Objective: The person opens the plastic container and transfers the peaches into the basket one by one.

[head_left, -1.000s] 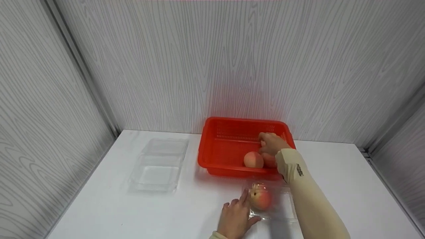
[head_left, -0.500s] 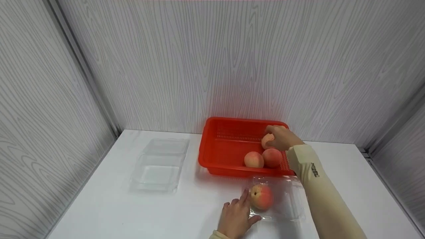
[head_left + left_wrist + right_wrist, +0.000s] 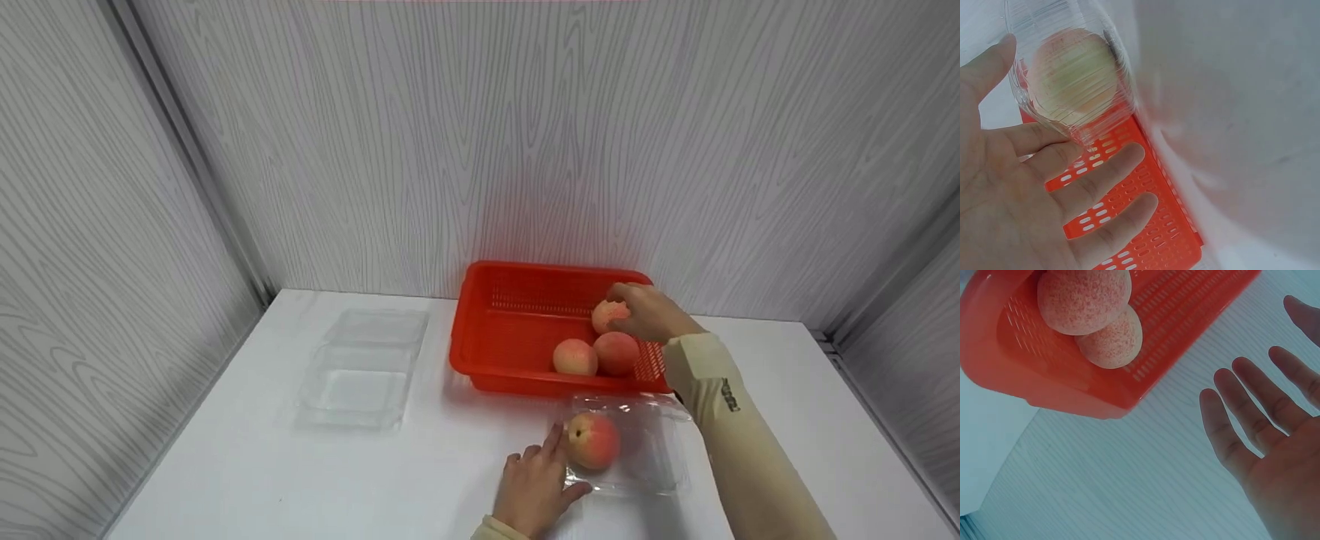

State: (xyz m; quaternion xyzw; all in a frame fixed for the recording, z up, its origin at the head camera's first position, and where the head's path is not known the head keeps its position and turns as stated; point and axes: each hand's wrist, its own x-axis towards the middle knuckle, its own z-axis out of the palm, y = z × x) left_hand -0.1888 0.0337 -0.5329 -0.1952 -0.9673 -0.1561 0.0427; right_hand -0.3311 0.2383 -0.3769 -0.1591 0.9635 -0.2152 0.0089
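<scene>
My left hand (image 3: pixel 531 487) rests beside a clear plastic container (image 3: pixel 649 457), thumb and forefinger touching its left side. In the left wrist view, the fingers (image 3: pixel 1109 174) are spread and fairly straight. One peach (image 3: pixel 594 441) sits in the left part of that container and shows through its ridged wall in the left wrist view. Over the right side of a red plastic basket (image 3: pixel 517 382) is my right hand (image 3: pixel 646 311), its fingers spread and holding nothing in the right wrist view. Close to it lies a peach (image 3: pixel 610 316); two more peaches (image 3: pixel 616 352) lie nearer the front rim.
A second clear plastic container (image 3: pixel 364 371) with two shallow sections stands on the white table (image 3: pixel 375 487) to the left. Behind the basket rises a wood-grain wall panel (image 3: pixel 420 150), with further panels at both sides.
My right hand has drawn back to the right from the far peach, leaving it and the peach at the front more visible. The left hand has kept its place at the container.
</scene>
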